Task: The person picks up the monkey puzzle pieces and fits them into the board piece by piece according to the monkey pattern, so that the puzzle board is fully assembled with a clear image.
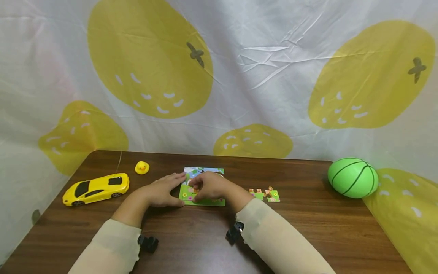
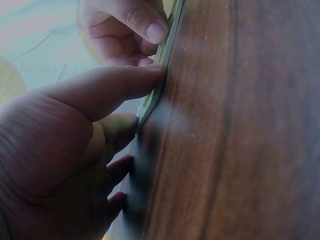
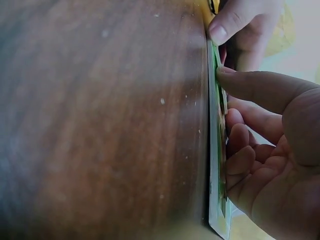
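A jigsaw puzzle board with a green and blue picture lies flat on the table. My left hand rests at its left side, fingers spread and fairly straight, with the thumb touching the near left corner. Over the board, my right hand has curled fingers, its thumb and forefinger set around a puzzle piece on the left part of the picture. The right thumb touches the green surface. My right hand hides much of the board's middle. Loose joined puzzle pieces lie to the right of my right wrist.
On the left stand a yellow toy car and a small yellow rubber duck. A green ball sits at the table's right edge. Behind the brown wooden table hangs a white cloth with yellow fruit prints.
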### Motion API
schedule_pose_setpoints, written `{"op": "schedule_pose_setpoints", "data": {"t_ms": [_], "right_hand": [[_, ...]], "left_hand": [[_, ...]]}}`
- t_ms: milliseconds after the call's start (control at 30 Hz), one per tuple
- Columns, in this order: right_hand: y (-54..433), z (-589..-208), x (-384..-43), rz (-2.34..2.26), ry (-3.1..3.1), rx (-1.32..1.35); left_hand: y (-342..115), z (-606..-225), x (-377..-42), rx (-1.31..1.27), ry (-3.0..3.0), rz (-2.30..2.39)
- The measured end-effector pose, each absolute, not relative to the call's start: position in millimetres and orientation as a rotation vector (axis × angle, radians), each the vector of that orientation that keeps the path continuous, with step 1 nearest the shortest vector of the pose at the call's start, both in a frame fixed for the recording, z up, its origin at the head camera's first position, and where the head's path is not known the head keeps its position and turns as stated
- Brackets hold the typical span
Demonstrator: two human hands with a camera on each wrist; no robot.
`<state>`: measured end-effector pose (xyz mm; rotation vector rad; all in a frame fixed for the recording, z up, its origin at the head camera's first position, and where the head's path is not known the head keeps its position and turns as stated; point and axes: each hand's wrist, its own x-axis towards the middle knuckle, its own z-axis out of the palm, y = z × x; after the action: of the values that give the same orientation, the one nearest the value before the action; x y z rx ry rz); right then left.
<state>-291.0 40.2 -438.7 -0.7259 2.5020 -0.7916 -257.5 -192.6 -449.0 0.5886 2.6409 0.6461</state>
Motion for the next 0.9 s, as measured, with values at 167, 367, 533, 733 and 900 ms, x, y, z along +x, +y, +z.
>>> {"op": "schedule_pose_setpoints", "data": {"t_ms": [167, 367, 533, 733, 900], "right_hand": [[41.1, -438.3, -290.2, -0.807, 2.491, -0.7], [41.8, -439.3, -289.7, -0.827, 2.484, -0.712], [42.2, -439.7, -290.6, -0.843, 2.496, -0.76], [41.6, -439.7, -291.5, -0.83, 2.512, -0.781], [39.8, -438.2, -290.7, -0.811, 2.519, -0.744]], "left_hand": [[-192.7, -449.4, -257.2, 0.592, 2.639, 0.646], [-193.0, -449.9, -257.3, 0.598, 2.641, 0.645], [-193.3, -449.3, -257.4, 0.599, 2.644, 0.643], [-193.8, -448.9, -256.8, 0.605, 2.646, 0.638], [-193.6, -448.5, -257.0, 0.601, 2.646, 0.642]]}}
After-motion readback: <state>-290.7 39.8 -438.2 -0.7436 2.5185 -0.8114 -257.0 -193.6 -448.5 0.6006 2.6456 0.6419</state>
